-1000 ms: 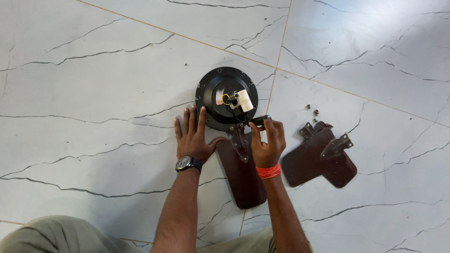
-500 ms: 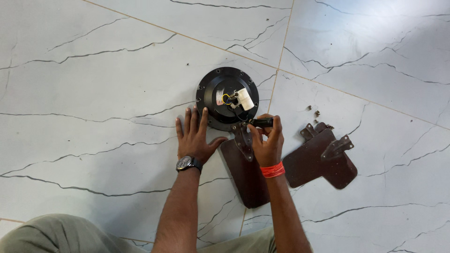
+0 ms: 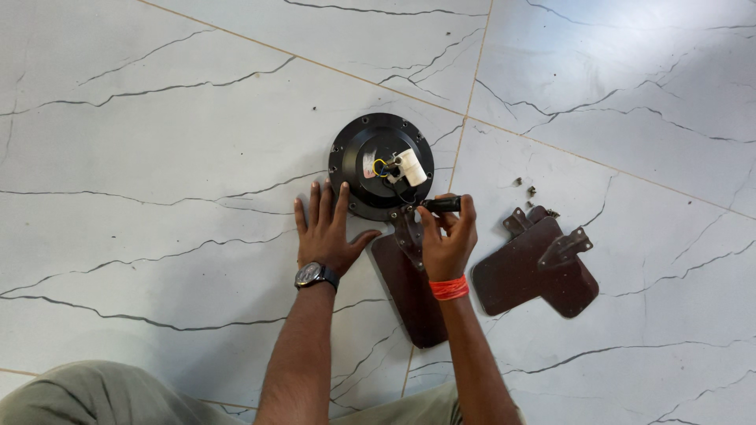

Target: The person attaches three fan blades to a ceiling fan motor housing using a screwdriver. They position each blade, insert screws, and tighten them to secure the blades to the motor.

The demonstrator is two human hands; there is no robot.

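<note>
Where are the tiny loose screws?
In the head view, the small dark loose screws lie on the white marble floor tile, right of the round black fan motor, above the stacked brown blades.
</note>
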